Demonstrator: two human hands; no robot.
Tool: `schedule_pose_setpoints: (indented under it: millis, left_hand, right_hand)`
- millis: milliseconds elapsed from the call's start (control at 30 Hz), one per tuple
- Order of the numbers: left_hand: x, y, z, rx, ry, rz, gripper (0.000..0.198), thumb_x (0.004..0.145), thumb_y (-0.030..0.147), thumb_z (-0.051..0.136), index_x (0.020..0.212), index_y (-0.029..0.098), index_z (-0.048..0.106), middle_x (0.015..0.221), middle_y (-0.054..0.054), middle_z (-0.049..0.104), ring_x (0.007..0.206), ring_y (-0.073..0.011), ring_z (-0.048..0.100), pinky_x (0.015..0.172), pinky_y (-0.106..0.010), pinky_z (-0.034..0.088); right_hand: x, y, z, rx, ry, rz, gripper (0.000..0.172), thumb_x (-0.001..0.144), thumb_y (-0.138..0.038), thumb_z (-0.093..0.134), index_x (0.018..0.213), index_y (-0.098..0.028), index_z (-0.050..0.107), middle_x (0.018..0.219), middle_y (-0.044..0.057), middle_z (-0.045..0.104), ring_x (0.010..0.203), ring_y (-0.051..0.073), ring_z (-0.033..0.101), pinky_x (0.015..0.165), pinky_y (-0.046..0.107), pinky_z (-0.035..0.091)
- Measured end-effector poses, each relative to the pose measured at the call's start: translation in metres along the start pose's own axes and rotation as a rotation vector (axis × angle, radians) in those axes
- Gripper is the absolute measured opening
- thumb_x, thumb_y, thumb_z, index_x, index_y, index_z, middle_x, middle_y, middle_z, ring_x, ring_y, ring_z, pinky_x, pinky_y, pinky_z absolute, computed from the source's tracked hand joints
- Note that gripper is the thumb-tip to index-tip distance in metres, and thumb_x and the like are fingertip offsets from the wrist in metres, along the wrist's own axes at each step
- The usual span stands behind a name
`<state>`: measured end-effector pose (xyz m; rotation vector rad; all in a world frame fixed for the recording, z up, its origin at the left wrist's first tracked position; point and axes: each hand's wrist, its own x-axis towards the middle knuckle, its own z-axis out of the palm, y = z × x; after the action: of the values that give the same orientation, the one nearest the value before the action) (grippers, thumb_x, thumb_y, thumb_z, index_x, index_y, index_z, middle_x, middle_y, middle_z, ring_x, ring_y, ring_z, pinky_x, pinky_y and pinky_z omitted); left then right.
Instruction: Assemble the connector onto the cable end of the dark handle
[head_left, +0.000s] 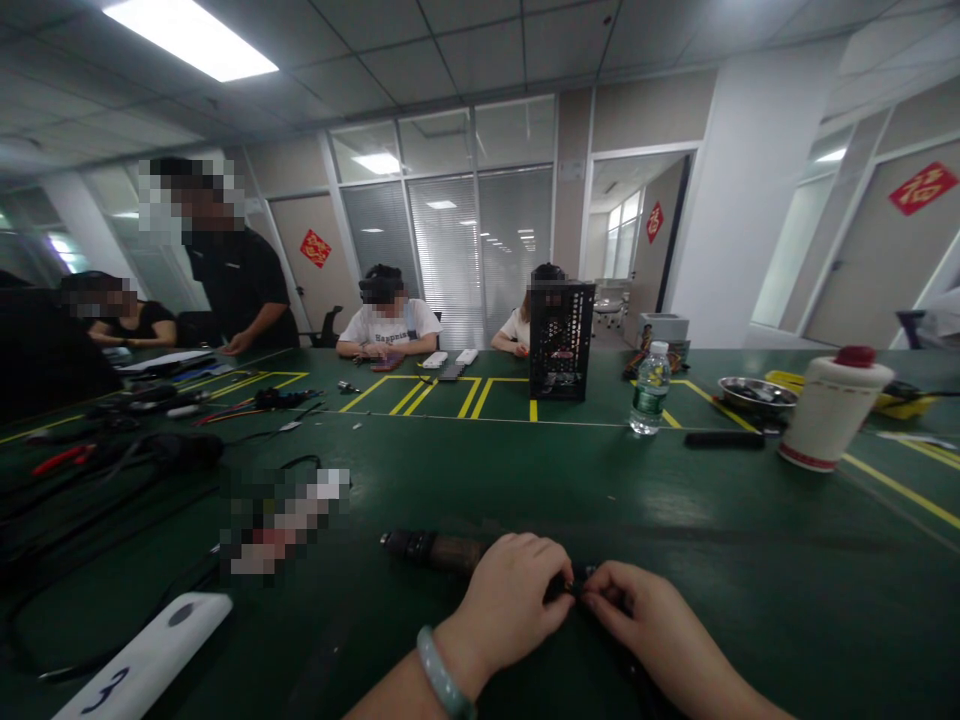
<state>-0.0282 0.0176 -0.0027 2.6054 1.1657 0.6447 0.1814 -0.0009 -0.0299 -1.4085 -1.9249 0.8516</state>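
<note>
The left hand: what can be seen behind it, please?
Behind the left hand, part of a dark cylindrical tool shows on the green table, its narrow end toward the picture's left. The hand covers the tool further right, so where it ends cannot be told.

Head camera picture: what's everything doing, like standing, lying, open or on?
Left hand, pinching small dark piece
Right hand, pinching it too
Dark cylindrical tool, lying down
Water bottle, upright, capped
White jug, upright, red cap on
Computer case, upright
Door right of the blinds, open
Ceiling light, on

A small dark piece (575, 589) is held pinched, largely hidden.
</note>
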Motion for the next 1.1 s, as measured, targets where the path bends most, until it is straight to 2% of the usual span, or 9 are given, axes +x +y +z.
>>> schedule_pose_setpoints:
  millis: [133,300,533,767,933,1100]
  left_hand:
    - [-0.0004,0.0018,-0.0016,-0.004,0.006,0.010,0.016,0.085,0.016,0.070,0.095,0.025,0.061,0.097,0.005,0.065,0.094,-0.0181,0.058,0.084,-0.031,0.039]
    - [-0.0002,0.0031,-0.0024,-0.001,-0.002,0.025,0.018,0.085,0.012,0.067,0.096,0.025,0.062,0.100,0.005,0.066,0.096,-0.0181,0.058,0.085,-0.031,0.038]
    - [-0.0006,0.0032,-0.0005,0.010,0.003,-0.043,0.021,0.084,0.027,0.075,0.099,0.024,0.061,0.097,0.002,0.065,0.094,-0.0213,0.058,0.083,-0.033,0.039]
    - [-0.0003,0.0045,-0.0033,0.012,-0.020,0.004,0.015,0.087,0.016,0.069,0.095,0.025,0.061,0.100,0.004,0.065,0.095,-0.0193,0.058,0.084,-0.032,0.038]
    - [-0.0003,0.0031,-0.0008,-0.009,0.010,-0.049,0.023,0.082,0.023,0.076,0.098,0.025,0.060,0.100,0.004,0.065,0.094,-0.0199,0.058,0.083,-0.033,0.039]
    - [0.0001,0.0039,-0.0019,0.002,-0.011,-0.019,0.016,0.085,0.019,0.073,0.094,0.024,0.060,0.102,0.004,0.065,0.097,-0.0196,0.058,0.085,-0.033,0.039]
  right_hand:
    - [0.0004,0.0022,0.0008,0.010,-0.007,0.003,0.013,0.090,-0.022,0.059,0.086,-0.024,0.072,0.076,-0.003,0.071,0.069,0.017,0.065,0.061,0.022,0.043]
    - [0.0005,0.0052,0.0032,0.008,0.000,0.000,0.012,0.089,-0.022,0.059,0.086,-0.023,0.071,0.076,-0.002,0.071,0.069,0.017,0.065,0.061,0.022,0.043]
    - [0.0006,0.0050,0.0025,-0.003,-0.004,0.007,0.012,0.089,-0.023,0.060,0.084,-0.022,0.071,0.075,-0.002,0.071,0.068,0.017,0.065,0.060,0.022,0.043]
    - [-0.0010,0.0022,0.0012,-0.021,0.006,-0.001,0.012,0.089,-0.023,0.060,0.084,-0.023,0.071,0.075,-0.003,0.070,0.069,0.017,0.065,0.062,0.022,0.043]
    - [-0.0009,0.0024,0.0019,0.003,0.000,0.000,0.013,0.089,-0.023,0.059,0.084,-0.024,0.071,0.076,-0.003,0.070,0.069,0.017,0.065,0.061,0.022,0.043]
    - [-0.0006,0.0008,0.0016,0.005,0.000,-0.014,0.012,0.089,-0.022,0.060,0.083,-0.024,0.071,0.076,-0.003,0.070,0.069,0.016,0.065,0.062,0.021,0.043]
